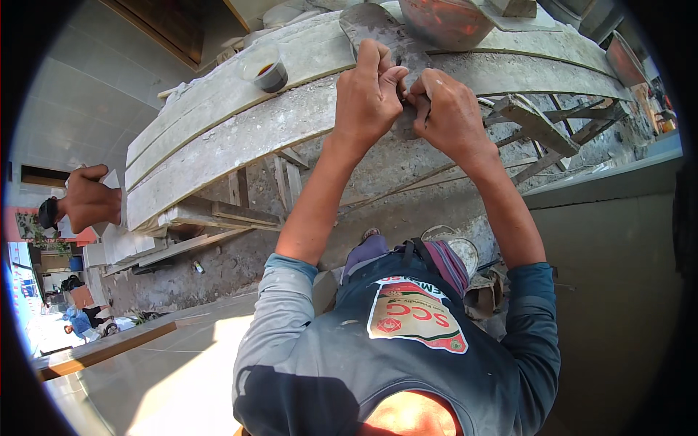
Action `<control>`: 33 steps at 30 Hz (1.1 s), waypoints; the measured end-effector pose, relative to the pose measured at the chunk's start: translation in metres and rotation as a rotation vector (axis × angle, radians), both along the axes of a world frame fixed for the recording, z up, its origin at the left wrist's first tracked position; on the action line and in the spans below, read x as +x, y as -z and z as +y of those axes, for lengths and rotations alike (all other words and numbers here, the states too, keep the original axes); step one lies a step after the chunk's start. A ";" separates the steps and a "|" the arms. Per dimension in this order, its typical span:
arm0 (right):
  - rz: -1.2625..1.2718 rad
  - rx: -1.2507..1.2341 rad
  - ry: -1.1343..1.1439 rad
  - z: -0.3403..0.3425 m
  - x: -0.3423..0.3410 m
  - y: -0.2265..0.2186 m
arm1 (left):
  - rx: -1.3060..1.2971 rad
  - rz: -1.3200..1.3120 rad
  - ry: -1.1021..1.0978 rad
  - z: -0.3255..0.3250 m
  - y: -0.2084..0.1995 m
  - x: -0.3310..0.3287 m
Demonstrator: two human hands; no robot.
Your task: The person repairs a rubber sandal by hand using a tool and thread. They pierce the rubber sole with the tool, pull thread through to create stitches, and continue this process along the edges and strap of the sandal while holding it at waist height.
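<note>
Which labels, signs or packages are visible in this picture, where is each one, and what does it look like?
Printed patch: on the dark vest at the lower middle; a slanted four-sided shape, white and green with red letters and a small red emblem.
Wall sign: at the far left edge, red and green, too small to make out further.

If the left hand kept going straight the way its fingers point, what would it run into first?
The left hand grips a trowel with the right hand, fingers pointing up the picture along the blade. Past the blade, probably the orange bowl on the plank, though depth is unclear.
</note>
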State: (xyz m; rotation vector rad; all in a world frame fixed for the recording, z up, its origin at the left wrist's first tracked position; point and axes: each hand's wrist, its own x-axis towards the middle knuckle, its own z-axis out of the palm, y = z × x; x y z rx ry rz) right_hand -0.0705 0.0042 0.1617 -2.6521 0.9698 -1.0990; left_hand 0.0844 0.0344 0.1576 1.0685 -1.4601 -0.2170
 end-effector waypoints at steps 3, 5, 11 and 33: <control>-0.063 -0.013 -0.058 -0.003 -0.004 0.001 | 0.114 -0.016 0.075 -0.005 -0.008 0.007; -0.130 0.047 -0.159 -0.003 -0.007 0.001 | 0.169 -0.026 0.106 -0.008 -0.010 0.010; -0.247 0.101 -0.185 -0.008 -0.008 0.007 | 0.163 -0.151 0.166 -0.015 -0.009 0.016; -0.546 0.348 -0.154 -0.017 -0.002 0.010 | 0.280 -0.185 0.367 0.002 -0.016 0.028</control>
